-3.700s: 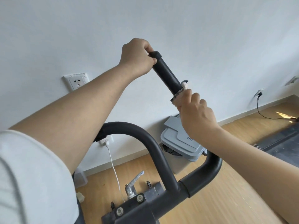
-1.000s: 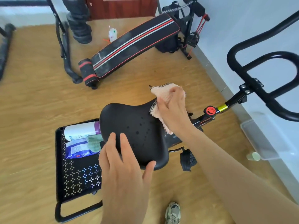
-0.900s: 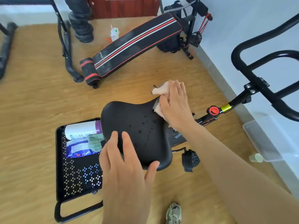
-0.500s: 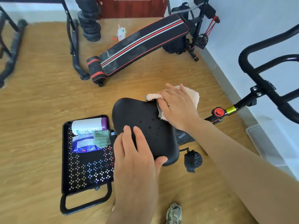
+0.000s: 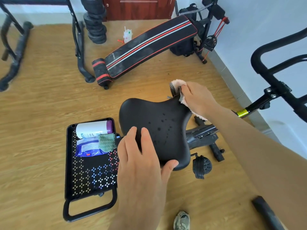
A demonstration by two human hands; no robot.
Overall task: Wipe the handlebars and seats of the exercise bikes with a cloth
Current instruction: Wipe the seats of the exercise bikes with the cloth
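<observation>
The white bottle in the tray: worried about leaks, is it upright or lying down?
Lying down: the bottle rests on its side across the far end of the tray, purple end pointing right.

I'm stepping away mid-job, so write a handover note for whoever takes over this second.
Left hand rests flat on the wide rear of the seat, steadying it.
Right hand grips the pink cloth against the seat's narrow front end.
Done: seat wipe under way at the front.
Left: the seat's wide part. Cannot tell whether the handlebars at right are wiped.
</observation>
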